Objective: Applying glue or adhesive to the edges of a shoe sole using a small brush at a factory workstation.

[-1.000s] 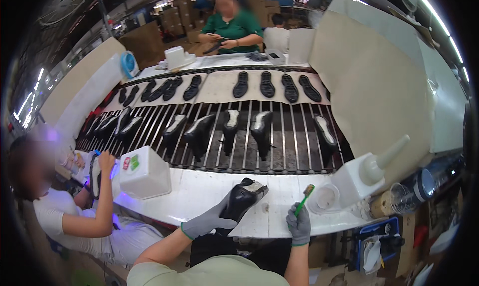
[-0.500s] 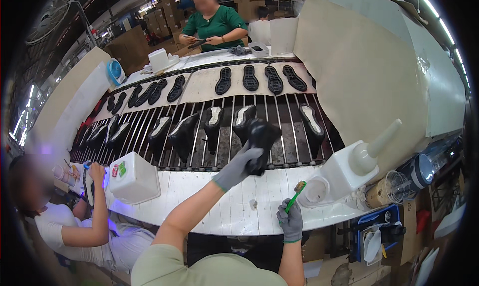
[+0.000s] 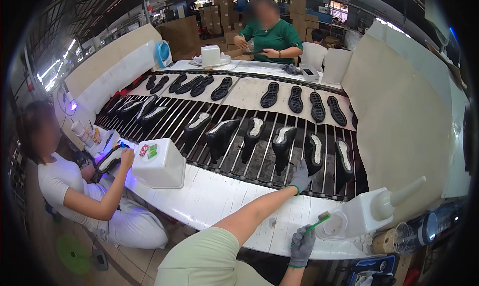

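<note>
My left hand (image 3: 300,177), in a grey glove, reaches to the near side of the conveyor. Its fingers are closed against the lower side of a black shoe upper (image 3: 310,155), which stands upside down on the metal rods with its white-coated bottom facing up. A similar upper (image 3: 344,153) stands to its right, and another (image 3: 283,143) to its left. In my gloved right hand (image 3: 302,247) is a green-handled toothbrush (image 3: 318,221), bristle end up, beside a round white cup (image 3: 333,224). That cup adjoins a white plastic bottle (image 3: 368,211) with a long spout, lying tilted on the table.
Black soles (image 3: 295,99) line a beige sheet beyond the rods. A white box (image 3: 158,167) stands left on the white table (image 3: 219,198). A co-worker (image 3: 75,186) at the left brushes a shoe; a person in green (image 3: 277,39) stands across. A cardboard screen (image 3: 399,121) rises at the right.
My left hand has moved right and brought the black upper from the air down onto the rods. The toothbrush stays in my right hand. The whole view has shifted.
</note>
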A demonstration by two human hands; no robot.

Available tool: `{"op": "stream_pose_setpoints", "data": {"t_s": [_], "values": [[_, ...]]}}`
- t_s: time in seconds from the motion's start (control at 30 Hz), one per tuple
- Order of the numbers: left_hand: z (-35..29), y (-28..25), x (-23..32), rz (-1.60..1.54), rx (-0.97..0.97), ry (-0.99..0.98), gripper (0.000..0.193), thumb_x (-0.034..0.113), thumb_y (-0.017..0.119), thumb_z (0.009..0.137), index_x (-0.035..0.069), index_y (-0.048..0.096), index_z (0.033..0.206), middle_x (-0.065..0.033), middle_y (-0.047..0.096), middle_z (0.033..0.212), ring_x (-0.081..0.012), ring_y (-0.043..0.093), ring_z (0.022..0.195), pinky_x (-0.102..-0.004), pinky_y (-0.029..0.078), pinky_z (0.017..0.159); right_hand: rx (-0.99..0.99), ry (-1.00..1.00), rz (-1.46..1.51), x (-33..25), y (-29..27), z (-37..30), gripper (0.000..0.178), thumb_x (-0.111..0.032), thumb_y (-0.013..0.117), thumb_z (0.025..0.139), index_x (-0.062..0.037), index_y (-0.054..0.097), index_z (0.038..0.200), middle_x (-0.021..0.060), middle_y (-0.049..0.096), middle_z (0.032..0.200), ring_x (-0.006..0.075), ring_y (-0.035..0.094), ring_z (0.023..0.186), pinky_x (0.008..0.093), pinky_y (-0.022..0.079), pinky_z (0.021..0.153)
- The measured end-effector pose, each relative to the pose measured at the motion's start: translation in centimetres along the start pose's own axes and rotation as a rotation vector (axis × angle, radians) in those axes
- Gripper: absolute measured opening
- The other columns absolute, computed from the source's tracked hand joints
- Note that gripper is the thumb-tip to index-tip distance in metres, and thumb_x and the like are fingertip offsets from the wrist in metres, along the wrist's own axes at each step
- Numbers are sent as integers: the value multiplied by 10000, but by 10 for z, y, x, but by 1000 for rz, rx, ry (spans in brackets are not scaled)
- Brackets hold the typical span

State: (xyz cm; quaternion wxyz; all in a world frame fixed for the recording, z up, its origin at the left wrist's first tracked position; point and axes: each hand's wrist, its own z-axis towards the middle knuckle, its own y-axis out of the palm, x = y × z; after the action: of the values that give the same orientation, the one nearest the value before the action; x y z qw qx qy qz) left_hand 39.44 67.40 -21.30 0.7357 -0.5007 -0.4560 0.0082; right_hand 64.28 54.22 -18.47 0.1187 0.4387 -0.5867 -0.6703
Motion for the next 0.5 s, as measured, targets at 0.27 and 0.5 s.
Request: {"op": "stream_pose_setpoints", "data": {"t_s": [0.27,0.5], "values": [[21,-51,6,126,-419,-113,1042,381,719,776,-67,80,1466,-297,480,1333,-416,535,1174,-450,459,972,544,-401,-271,19,37,3,138,-46,507,960,2,502,1089,56,558,992,129,553,846,260,494,741],[-65,-74,-22,311,36,507,760,427,553,907,-43,267,1432,-285,257,1483,-445,205,1396,-495,227,1134,662,-521,-387,20,40,8,239,6,473,949,92,436,1168,153,511,1136,207,570,976,324,520,892]]}}
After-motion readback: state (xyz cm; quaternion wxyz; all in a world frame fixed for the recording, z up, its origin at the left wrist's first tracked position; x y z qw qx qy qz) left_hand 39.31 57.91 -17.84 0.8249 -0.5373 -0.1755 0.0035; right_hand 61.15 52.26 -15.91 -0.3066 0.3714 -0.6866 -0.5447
